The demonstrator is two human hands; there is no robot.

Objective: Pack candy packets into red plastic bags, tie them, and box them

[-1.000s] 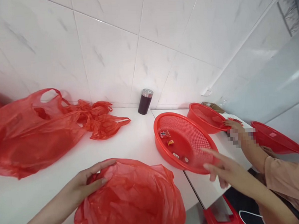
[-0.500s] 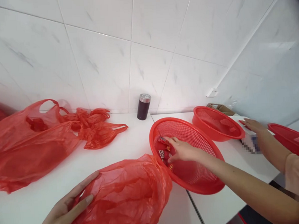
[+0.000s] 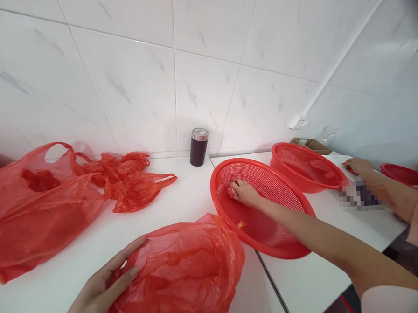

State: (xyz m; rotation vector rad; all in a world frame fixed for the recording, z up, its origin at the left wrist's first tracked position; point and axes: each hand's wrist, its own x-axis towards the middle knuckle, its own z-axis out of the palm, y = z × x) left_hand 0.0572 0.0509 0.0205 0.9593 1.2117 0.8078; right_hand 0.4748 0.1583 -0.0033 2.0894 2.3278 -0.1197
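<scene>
My left hand (image 3: 105,285) grips the side of a red plastic bag (image 3: 176,275), thumb on the near face and fingers behind it. The bag's mouth is spread toward the red mesh basket (image 3: 270,253), touching its near left rim. Inside that basket, my right hand (image 3: 245,193) is closed on a small red wrapped packet (image 3: 232,191) with black-and-white print, near the far left wall. The fingers partly cover it, and whether more than one packet is held cannot be seen. Lower in the basket shows a small yellow-printed patch (image 3: 240,224).
A filled red plastic bag (image 3: 34,231) and crumpled red bags (image 3: 133,188) lie at the left. Near the tiled wall stands a dark tumbler (image 3: 198,147). A second red basket (image 3: 306,170) sits at the right, beside another person's hand (image 3: 360,166) and an open cardboard box (image 3: 311,145).
My right hand has shifted slightly up in the basket and closed on a packet. Patterned packets seen at the basket's left side no longer show there. My left hand keeps its hold.
</scene>
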